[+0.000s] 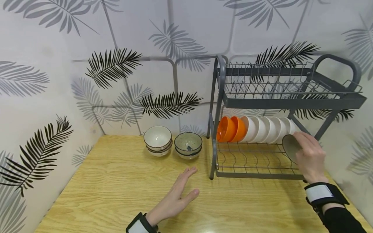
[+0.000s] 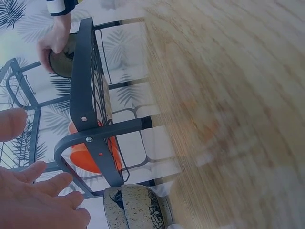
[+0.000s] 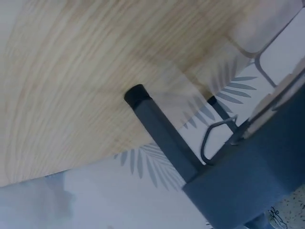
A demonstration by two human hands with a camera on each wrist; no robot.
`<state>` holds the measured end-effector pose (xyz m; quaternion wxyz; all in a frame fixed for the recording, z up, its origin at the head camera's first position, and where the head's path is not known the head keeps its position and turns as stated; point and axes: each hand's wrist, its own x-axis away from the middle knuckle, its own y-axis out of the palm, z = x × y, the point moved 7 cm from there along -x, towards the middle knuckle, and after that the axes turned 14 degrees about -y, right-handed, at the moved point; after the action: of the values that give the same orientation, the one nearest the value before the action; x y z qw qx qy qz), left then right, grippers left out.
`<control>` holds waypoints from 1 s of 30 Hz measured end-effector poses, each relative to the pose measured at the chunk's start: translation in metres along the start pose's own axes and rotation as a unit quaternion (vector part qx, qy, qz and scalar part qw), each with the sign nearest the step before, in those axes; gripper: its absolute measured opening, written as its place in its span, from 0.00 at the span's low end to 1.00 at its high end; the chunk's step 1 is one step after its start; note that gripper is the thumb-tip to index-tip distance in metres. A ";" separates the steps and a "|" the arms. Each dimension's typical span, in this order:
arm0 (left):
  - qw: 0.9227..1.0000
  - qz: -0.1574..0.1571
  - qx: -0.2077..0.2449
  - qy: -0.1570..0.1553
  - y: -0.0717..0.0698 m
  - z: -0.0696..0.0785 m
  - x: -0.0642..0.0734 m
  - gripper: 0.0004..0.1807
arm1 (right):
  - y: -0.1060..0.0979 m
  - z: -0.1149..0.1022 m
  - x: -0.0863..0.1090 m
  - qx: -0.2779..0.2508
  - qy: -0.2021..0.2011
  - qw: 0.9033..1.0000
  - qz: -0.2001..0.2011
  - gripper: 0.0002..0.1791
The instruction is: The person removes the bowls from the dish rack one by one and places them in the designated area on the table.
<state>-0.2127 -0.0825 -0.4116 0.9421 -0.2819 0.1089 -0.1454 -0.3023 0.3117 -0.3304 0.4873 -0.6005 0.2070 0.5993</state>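
At the right end of the dish rack's lower shelf, my right hand grips a speckled grey-green bowl by its rim, the bowl tipped on its side. The left wrist view also catches this bowl in the hand. My left hand hovers over the table with its fingers spread and holds nothing. Just beyond its fingertips stand two short stacks: speckled green bowls and, left of them, white bowls with dark rims. In the right wrist view a corner of the patterned bowl shows; the hand is out of sight there.
The grey two-tier dish rack stands on the right of the wooden table. Orange bowls and several white bowls stand on edge along the back of its lower shelf. A patterned wall rises close behind.
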 end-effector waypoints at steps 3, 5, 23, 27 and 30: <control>1.000 0.004 -0.001 0.005 0.000 0.001 0.001 0.32 | -0.006 -0.001 -0.006 -0.004 0.014 1.000 0.027 0.30; 1.000 0.005 -0.002 0.008 -0.001 0.002 0.001 0.32 | -0.010 0.000 -0.009 -0.017 0.038 0.998 0.048 0.29; 1.000 -0.005 -0.002 -0.009 0.001 0.003 0.001 0.33 | -0.024 -0.001 -0.001 -0.127 0.338 0.928 0.093 0.21; 1.000 -0.004 -0.006 -0.010 0.000 0.004 0.002 0.34 | -0.018 -0.002 0.002 -0.162 0.376 0.910 0.058 0.19; 1.000 -0.005 -0.008 -0.011 0.000 0.005 0.002 0.34 | -0.016 -0.005 0.003 -0.201 0.397 0.894 0.056 0.19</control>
<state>-0.2095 -0.0806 -0.4083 0.9404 -0.2912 0.0981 -0.1458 -0.2856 0.3155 -0.3289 0.1991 -0.8608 0.2919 0.3663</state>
